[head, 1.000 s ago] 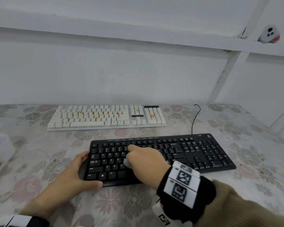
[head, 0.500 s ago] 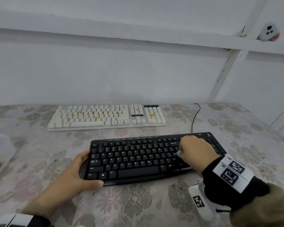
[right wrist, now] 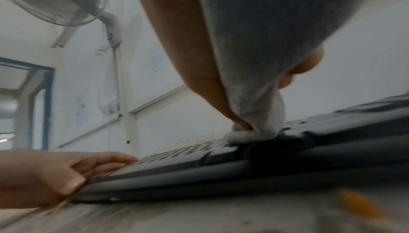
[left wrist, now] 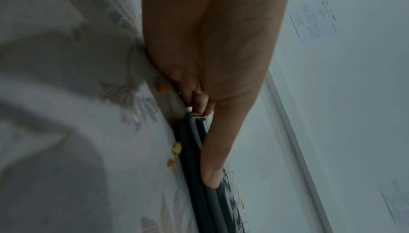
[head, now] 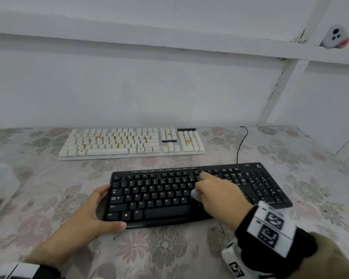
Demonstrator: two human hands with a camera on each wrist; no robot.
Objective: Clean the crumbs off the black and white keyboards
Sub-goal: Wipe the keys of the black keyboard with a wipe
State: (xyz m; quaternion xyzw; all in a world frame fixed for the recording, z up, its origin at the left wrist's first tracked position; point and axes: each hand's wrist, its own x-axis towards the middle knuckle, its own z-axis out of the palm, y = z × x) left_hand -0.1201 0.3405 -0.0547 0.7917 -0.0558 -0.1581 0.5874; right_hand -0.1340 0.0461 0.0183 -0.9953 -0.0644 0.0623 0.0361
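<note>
Right hand [head: 218,195] clamped on a bunched white cloth [right wrist: 254,128], pressing it onto the black plastic keyboard [head: 159,198] mid-table. Left hand [head: 89,216] grips its left end. Cream keyboard [head: 129,142], behind, carries orange crumbs [head: 186,140].

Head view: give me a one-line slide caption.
Left hand steadies the black keyboard while the right hand wipes its keys with a white cloth; white keyboard behind, crumb-strewn.
</note>
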